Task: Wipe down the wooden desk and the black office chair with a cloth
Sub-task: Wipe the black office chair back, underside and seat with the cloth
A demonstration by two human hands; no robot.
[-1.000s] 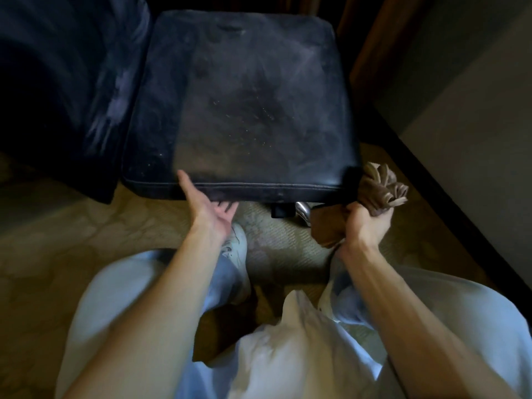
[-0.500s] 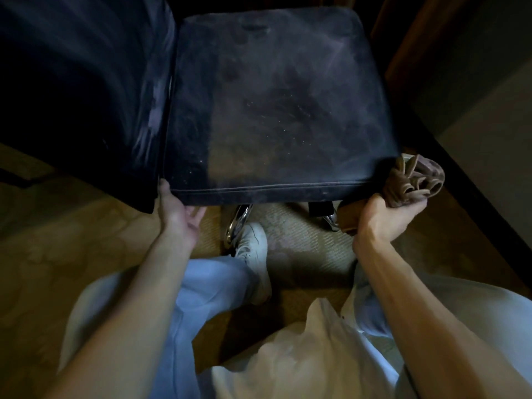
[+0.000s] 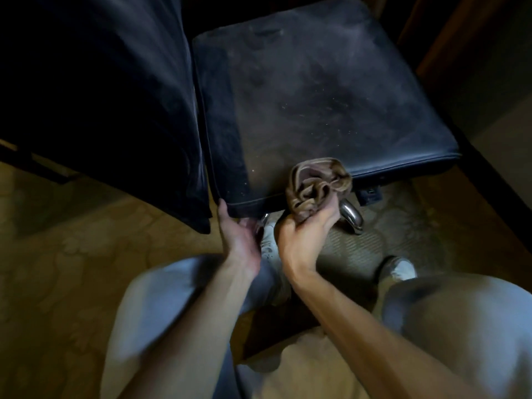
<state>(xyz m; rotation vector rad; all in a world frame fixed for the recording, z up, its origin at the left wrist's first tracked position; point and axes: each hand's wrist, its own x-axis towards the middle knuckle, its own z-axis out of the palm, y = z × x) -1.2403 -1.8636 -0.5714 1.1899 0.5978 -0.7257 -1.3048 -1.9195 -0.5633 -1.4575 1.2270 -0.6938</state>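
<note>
The black office chair's dusty seat (image 3: 316, 90) fills the upper middle, with its dark backrest (image 3: 95, 96) at the left. My right hand (image 3: 305, 240) grips a bunched brown cloth (image 3: 313, 187) against the seat's front edge, near the middle. My left hand (image 3: 240, 237) holds the seat's front left corner, thumb up on the edge and fingers tucked beneath it. The wooden desk is not in view.
A chrome chair leg (image 3: 352, 216) shows under the seat. My knees in light trousers and white shoes (image 3: 401, 269) sit on the patterned carpet (image 3: 72, 269) below. A dark wall edge (image 3: 489, 182) and skirting run along the right.
The chair seat has turned and shifted right in view. My right hand has carried the cloth left from the seat's right corner to its front middle. My left hand stays at the front left corner.
</note>
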